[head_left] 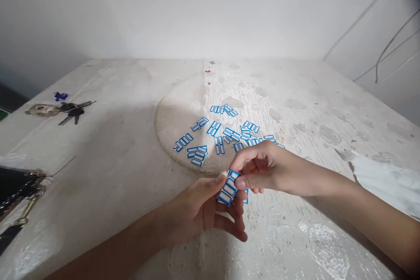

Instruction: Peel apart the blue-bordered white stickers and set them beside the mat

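My left hand (pixel 205 203) pinches a small stack of blue-and-white printed paper slips (pixel 228 190) between thumb and fingers, its lower fingers partly spread beneath. From the right, my right hand (pixel 265 168) grips the upper edge of the same slips with thumb and forefinger. A blue corner of another slip (pixel 246 197) shows behind the fingers. Just beyond my hands, several similar slips (pixel 214 129) lie scattered and partly overlapping on the table (pixel 121 175). My right hand hides some of them.
Keys (pixel 75 111) with a pale fob (pixel 43 110) and a purple foil scrap (pixel 61 96) lie at left. Nearer is a black bag (pixel 16 192) with a gold clasp. A whitish sheet (pixel 382 179) lies at right. The white wall (pixel 203 13) stands behind.
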A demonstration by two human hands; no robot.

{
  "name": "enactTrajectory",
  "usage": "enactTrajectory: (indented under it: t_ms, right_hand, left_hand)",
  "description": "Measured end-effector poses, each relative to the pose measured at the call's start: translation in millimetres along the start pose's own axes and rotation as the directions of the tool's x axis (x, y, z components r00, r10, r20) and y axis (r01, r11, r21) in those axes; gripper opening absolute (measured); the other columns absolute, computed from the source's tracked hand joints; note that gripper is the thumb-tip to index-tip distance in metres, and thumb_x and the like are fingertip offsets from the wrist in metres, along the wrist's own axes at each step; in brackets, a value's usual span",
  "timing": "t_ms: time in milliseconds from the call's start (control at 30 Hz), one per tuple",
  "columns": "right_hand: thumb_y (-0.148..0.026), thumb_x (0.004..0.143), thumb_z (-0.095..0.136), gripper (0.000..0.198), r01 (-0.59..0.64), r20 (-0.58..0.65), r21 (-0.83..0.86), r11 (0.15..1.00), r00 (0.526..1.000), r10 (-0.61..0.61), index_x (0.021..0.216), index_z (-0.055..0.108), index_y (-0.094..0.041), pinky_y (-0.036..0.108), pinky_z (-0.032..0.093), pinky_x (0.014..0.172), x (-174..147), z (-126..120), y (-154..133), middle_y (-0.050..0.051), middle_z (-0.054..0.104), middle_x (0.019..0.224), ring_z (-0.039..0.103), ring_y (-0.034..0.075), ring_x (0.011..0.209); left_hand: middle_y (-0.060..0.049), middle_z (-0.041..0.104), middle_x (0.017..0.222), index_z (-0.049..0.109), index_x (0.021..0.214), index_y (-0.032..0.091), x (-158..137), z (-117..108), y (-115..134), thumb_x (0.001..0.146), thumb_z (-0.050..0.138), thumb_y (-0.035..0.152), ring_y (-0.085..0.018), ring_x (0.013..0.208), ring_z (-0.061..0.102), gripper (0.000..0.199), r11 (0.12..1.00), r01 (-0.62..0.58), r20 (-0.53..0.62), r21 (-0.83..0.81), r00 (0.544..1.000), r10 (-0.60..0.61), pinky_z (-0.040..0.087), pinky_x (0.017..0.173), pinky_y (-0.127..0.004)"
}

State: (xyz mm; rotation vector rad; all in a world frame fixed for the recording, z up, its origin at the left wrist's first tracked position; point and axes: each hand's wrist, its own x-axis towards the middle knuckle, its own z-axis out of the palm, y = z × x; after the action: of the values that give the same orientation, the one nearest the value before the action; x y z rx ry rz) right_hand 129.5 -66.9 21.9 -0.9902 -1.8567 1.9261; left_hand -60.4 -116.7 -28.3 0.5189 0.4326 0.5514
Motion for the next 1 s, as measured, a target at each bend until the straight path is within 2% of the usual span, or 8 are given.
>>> enactTrajectory:
  t_ms: [133,300,467,600,733,833,900,1000]
  right_hand:
    - [-0.023,0.077,0.066,0.011,-0.011,0.061,0.036,0.999,0.998,0.008,0.080,0.063,-0.012,0.018,0.039,0.046,2.1,0.0,3.2,0.000,0.062,0.062,0.049,0.006,0.052]
    - [-0.024,0.076,0.068,0.014,-0.036,0.153,0.110,0.993,0.988,0.019,0.077,0.062,-0.012,0.017,0.038,0.047,5.4,-0.3,8.3,-0.001,0.059,0.058,0.049,0.007,0.052]
    - [-0.024,0.073,0.070,0.015,-0.077,0.147,0.034,0.996,0.987,0.071,0.075,0.061,-0.012,0.017,0.034,0.046,5.2,3.2,11.3,-0.002,0.055,0.058,0.047,0.007,0.052]
    - [-0.026,0.077,0.066,0.015,-0.053,0.182,0.017,0.998,0.982,0.049,0.075,0.060,-0.012,0.019,0.036,0.050,3.8,5.0,10.0,-0.001,0.056,0.061,0.050,0.008,0.056]
    - [-0.027,0.080,0.063,0.016,-0.049,0.233,0.043,0.998,0.972,0.038,0.075,0.061,-0.012,0.021,0.039,0.056,3.7,4.6,8.9,0.001,0.060,0.064,0.057,0.010,0.062]
    - [-0.028,0.080,0.064,0.016,-0.053,0.235,0.005,0.999,0.971,0.050,0.076,0.062,-0.012,0.021,0.039,0.057,3.7,4.6,9.2,0.001,0.062,0.066,0.056,0.011,0.064]
    - [-0.029,0.080,0.063,0.015,-0.032,0.171,-0.083,0.996,0.984,0.046,0.080,0.061,-0.014,0.021,0.037,0.055,2.6,5.2,8.2,0.000,0.059,0.067,0.052,0.010,0.063]
    - [-0.028,0.081,0.061,0.014,0.042,0.050,-0.227,0.973,0.998,-0.032,0.090,0.059,-0.018,0.023,0.038,0.059,-1.5,8.0,3.7,-0.001,0.054,0.076,0.048,0.011,0.068]
  left_hand:
    - [-0.006,0.057,0.071,0.063,0.089,0.006,-1.2,-0.2,-0.9,0.089,0.047,0.041,-0.012,0.061,0.059,0.039,1.000,-0.010,-0.003,-0.004,1.000,0.010,0.053,0.072,-0.034]
    - [-0.005,0.057,0.064,0.064,0.090,0.003,-2.5,1.4,-3.6,0.088,0.045,0.039,-0.011,0.053,0.058,0.041,0.995,0.059,-0.004,-0.080,0.998,-0.059,0.052,0.070,-0.035]
    - [-0.008,0.059,0.064,0.063,0.079,0.004,-2.9,1.7,-5.1,0.081,0.046,0.039,-0.015,0.054,0.061,0.039,0.976,0.155,-0.005,-0.152,0.988,-0.157,0.051,0.072,-0.035]
    - [-0.008,0.061,0.064,0.064,0.079,0.004,-3.8,0.4,-5.2,0.079,0.046,0.038,-0.016,0.054,0.062,0.038,0.969,0.186,0.026,-0.161,0.983,-0.184,0.051,0.072,-0.034]
    - [-0.007,0.063,0.060,0.063,0.091,0.006,-4.5,0.7,-5.6,0.085,0.041,0.036,-0.016,0.049,0.062,0.038,0.986,0.147,0.088,-0.077,0.986,-0.140,0.051,0.065,-0.033]
    - [-0.011,0.067,0.062,0.063,0.087,0.007,-3.9,1.9,-6.6,0.086,0.042,0.036,-0.018,0.051,0.064,0.036,0.994,0.105,0.099,-0.041,0.990,-0.100,0.051,0.061,-0.031]
    - [-0.012,0.068,0.066,0.063,0.082,0.007,-2.9,2.3,-6.7,0.087,0.043,0.035,-0.018,0.055,0.065,0.034,0.997,0.062,0.047,-0.033,0.997,-0.061,0.052,0.063,-0.031]
    - [-0.011,0.068,0.070,0.064,0.080,0.007,-0.6,1.6,-5.0,0.089,0.043,0.032,-0.018,0.062,0.066,0.033,0.999,-0.041,-0.049,0.003,0.998,0.041,0.052,0.065,-0.030]
